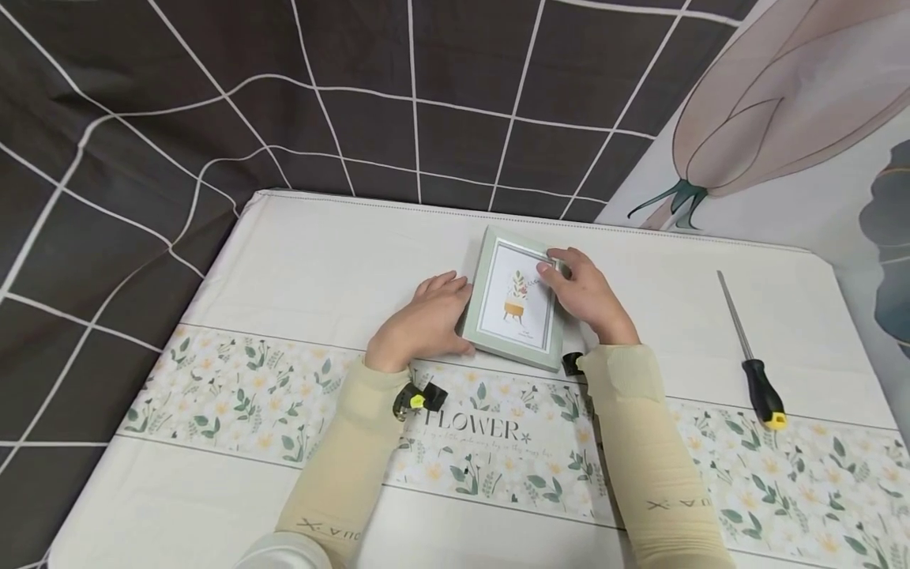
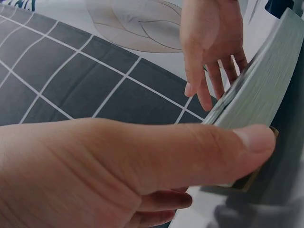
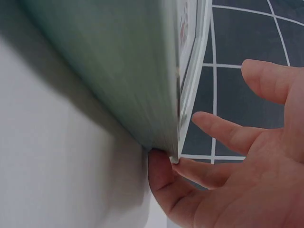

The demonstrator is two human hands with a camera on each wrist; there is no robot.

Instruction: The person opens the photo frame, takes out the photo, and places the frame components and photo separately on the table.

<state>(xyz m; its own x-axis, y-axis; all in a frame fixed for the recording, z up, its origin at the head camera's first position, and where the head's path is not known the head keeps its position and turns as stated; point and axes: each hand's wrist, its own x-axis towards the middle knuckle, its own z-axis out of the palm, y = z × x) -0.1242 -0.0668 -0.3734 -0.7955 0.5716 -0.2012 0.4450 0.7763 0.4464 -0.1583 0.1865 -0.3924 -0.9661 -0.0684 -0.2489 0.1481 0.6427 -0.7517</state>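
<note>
A pale green picture frame [image 1: 513,351] lies face up on the table, turned slightly, with a potted-plant print [image 1: 513,310] inside. My left hand [image 1: 426,322] is at its left side, thumb by the near corner and fingers stretched along the edge. In the left wrist view the thumb [image 2: 204,151] overlaps the frame's side wall [image 2: 266,78], above a brown strip at its underside. My right hand [image 1: 592,296] reaches over the far right corner, fingers loosely spread. One fingertip [image 3: 160,166] touches that corner low down in the right wrist view.
To the right lies a screwdriver [image 1: 762,387] with a black and yellow handle, its shaft pointing away. A floral-banded cloth [image 1: 284,276] covers the table. Dark gridded fabric [image 1: 462,134] hangs behind. A white round object [image 1: 284,552] shows at the bottom edge.
</note>
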